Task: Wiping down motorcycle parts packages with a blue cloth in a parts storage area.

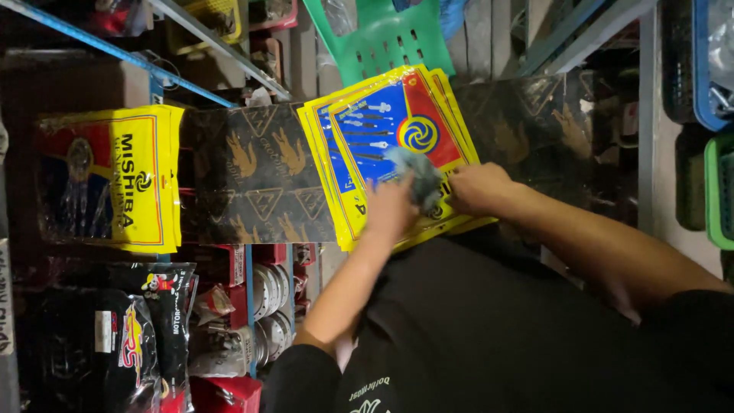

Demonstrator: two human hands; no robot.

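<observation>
A stack of flat yellow packets (382,115) with blue and red print lies on a dark patterned surface (260,176). My left hand (390,213) grips a crumpled grey-blue cloth (417,174) and presses it onto the top packet. Beside the cloth, my right hand (478,187) has its fingers curled on the near edge of the stack, holding it down. Both forearms reach in from my black shirt at the bottom.
A second stack of yellow packets (126,176) lies at the left. Black bagged goods (130,336) and round metal parts (267,306) fill the lower left shelves. A green plastic chair back (382,38) stands behind. Green and blue baskets (719,176) sit at the right edge.
</observation>
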